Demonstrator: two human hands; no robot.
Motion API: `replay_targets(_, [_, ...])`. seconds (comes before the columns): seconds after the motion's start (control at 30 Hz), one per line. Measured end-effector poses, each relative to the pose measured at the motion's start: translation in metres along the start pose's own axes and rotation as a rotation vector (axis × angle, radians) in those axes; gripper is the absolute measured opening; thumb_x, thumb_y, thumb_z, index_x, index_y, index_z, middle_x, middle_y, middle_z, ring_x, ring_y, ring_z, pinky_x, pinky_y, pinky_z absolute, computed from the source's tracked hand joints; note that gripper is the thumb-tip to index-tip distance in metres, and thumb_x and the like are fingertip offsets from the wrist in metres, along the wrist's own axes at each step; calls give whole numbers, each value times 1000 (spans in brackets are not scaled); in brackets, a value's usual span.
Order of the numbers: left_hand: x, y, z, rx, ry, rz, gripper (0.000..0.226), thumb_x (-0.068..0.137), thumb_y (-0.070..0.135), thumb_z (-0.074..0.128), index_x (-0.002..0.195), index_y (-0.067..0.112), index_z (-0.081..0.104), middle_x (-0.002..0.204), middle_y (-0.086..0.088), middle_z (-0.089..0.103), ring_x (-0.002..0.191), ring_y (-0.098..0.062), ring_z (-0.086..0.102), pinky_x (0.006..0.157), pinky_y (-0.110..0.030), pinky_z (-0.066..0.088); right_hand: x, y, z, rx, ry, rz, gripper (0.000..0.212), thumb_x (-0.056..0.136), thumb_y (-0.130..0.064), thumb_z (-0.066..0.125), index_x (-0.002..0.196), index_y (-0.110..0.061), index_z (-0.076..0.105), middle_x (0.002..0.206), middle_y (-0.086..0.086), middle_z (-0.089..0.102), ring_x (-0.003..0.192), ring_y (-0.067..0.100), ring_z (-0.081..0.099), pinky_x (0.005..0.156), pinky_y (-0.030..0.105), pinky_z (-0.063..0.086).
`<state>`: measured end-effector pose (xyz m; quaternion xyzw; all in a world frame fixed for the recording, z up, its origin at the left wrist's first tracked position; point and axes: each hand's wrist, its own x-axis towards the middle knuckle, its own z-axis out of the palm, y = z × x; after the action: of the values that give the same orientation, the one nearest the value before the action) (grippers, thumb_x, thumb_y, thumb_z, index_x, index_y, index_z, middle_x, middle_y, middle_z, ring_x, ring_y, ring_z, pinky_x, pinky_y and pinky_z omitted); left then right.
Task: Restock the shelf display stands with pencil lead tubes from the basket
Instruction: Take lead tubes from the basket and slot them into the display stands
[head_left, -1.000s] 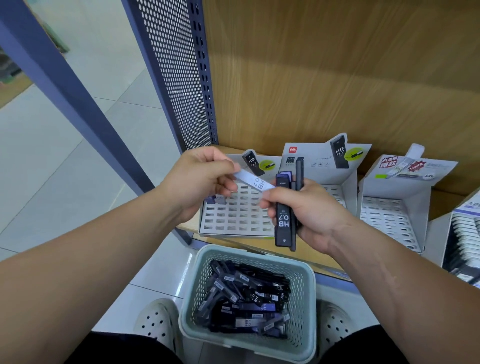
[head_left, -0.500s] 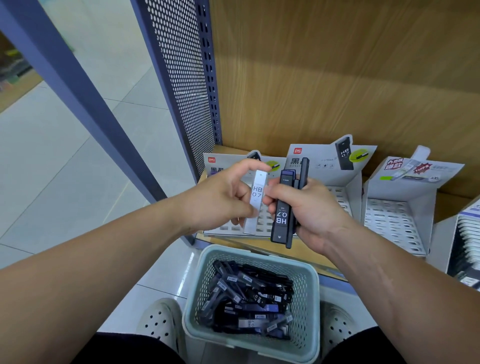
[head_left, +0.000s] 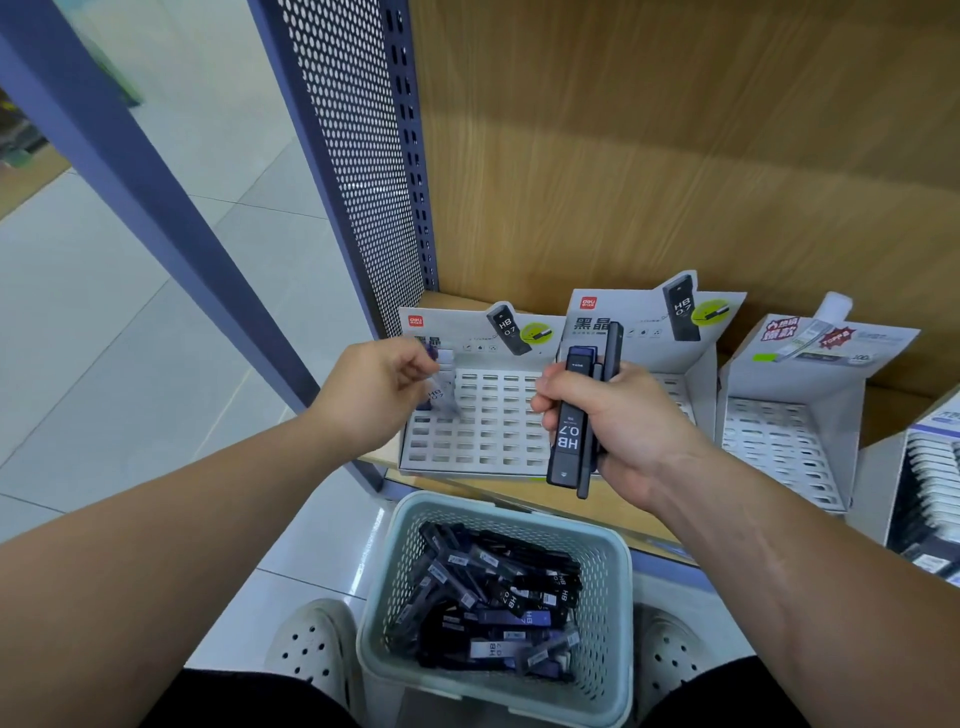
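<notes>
Pencil lead tubes are in three places right now, so take them from the biggest thing down. The wooden shelf carries a row of cardboard display stands. The left stand sits at the shelf's front edge, and its slotted tray looks almost wholly unfilled. The middle stand is just beside it, partly behind your right hand.

Below the shelf, between your shoes, the pale green basket holds a loose heap of dark tubes lying every which way.

Your right hand has its fingers curled tight around a small bundle of tubes, held upright in front of the stands with the HB 0.7 label facing you. Your left hand pinches a single tube at the fingertips, over the upper left slots of the left stand. It is blurred, so you cannot tell whether its end has reached a slot.

The likely trouble is at that slot. The openings are narrow, and a tube coming in tilted would catch on the card instead of dropping in. Pushing harder could slide the light stand along the shelf or tip it off the front edge. A fingertip pinch is also easy to lose, and a dropped tube would probably miss the basket and land on the tiles. If you loosen your right hand while watching the left, the bundle could fan out and spill.
</notes>
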<state>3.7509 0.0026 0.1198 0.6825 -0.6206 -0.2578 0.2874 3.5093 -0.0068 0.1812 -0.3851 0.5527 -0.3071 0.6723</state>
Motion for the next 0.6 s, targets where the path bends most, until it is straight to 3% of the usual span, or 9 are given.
replay_targets(0.2, [-1, -1, 6, 173, -26, 132, 9, 87, 5, 72, 90, 12, 76, 84, 0, 74, 78, -19, 68, 77, -36, 57, 0, 0, -4, -22, -11, -10, 8, 88, -8, 71, 85, -15, 70, 75, 7, 72, 62, 15, 61, 77, 43, 47])
replay_targets(0.6, [4, -11, 19, 333, -32, 339, 16, 79, 1, 75, 84, 14, 82, 80, -6, 68, 73, -26, 65, 67, -43, 57, 2, 2, -8, -12, -26, -18, 5, 88, -9, 73, 89, -12, 68, 73, 6, 71, 58, 13, 61, 76, 41, 48])
